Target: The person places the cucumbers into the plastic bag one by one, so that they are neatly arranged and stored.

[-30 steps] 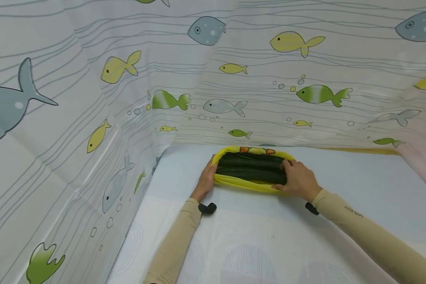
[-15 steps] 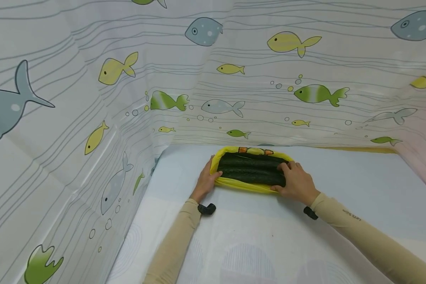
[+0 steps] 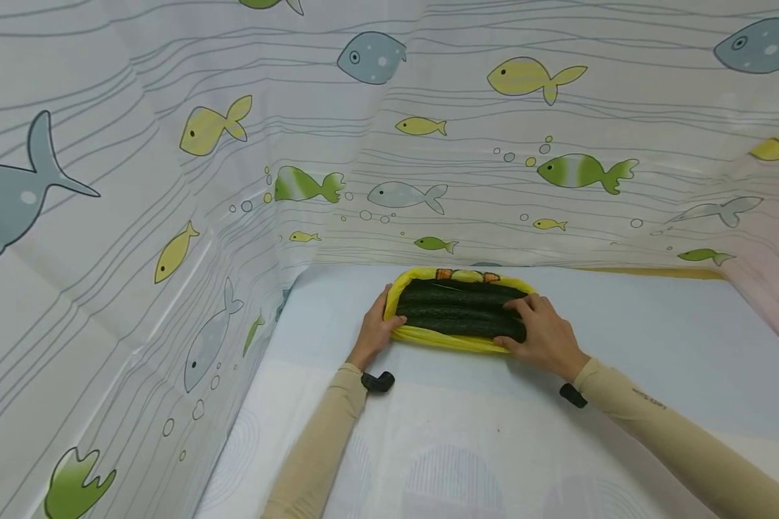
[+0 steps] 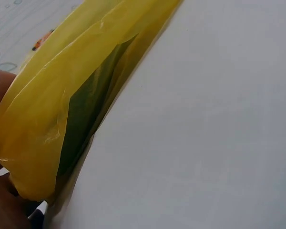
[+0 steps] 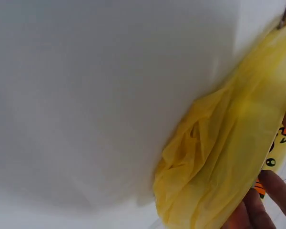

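Note:
In the head view, several dark green cucumbers (image 3: 451, 317) lie side by side in a yellow plastic bag (image 3: 444, 339) whose mouth faces up. My left hand (image 3: 373, 331) grips the bag's left end, its thumb over the rim. At the other end, my right hand (image 3: 545, 333) reaches over the rim, with thumb and index finger bent around the front cucumber's right end. The left wrist view has the bag (image 4: 47, 114) from outside, a cucumber showing dark green beside its folds. Fingers (image 5: 276, 193) show past the crumpled bag (image 5: 229, 157) in the right wrist view.
The bag lies on a pale, patterned table surface (image 3: 441, 425) near its back edge. A curtain (image 3: 467, 187) printed with fish hangs behind, and another fish-printed curtain (image 3: 123, 238) runs along the left side. Orange print (image 3: 443, 274) marks the bag's back rim.
My left thumb has come over the bag's rim. The right hand's fingers have moved slightly left over the cucumbers. The head view has shifted a little.

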`<state>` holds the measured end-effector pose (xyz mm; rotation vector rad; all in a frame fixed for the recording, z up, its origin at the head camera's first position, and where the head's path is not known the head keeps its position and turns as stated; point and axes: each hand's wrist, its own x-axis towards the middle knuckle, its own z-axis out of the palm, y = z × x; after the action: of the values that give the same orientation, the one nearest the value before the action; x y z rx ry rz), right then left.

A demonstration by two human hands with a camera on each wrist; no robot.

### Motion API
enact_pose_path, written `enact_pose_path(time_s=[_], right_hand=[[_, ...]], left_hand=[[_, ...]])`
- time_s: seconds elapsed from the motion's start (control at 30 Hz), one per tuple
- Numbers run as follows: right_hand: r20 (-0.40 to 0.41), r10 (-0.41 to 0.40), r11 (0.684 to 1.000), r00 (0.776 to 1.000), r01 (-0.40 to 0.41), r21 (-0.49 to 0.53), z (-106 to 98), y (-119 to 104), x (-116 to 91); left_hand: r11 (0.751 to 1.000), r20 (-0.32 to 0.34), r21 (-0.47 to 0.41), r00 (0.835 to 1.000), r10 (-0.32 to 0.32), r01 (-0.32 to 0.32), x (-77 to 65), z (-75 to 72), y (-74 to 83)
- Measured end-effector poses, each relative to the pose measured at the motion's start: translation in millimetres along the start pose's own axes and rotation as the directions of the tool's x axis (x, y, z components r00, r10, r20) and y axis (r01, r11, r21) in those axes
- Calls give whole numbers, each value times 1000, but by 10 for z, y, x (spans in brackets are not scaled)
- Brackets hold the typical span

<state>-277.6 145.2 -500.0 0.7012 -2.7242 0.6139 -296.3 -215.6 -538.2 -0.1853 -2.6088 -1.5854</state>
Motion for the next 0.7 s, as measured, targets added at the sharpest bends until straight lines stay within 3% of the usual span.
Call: enact_pose_path(time_s=[0.23, 0.43, 0.57, 0.7], right_hand=[[-55, -61, 998, 997, 61, 9, 11, 13, -42], [-202, -101, 994, 974, 110, 30, -70, 98, -57], [-280, -58, 997, 958, 72, 38, -246, 246, -35], [-294, 27, 999, 955, -19, 30, -466, 451, -30]], left_hand=[[999, 5, -30, 999, 33, -32, 6, -9, 19], [997, 2, -50, 998, 57, -57, 15, 7, 3], [995, -22, -47, 996, 83, -84, 5, 13, -17], [993, -41, -55, 994, 105, -107, -24, -5, -43]])
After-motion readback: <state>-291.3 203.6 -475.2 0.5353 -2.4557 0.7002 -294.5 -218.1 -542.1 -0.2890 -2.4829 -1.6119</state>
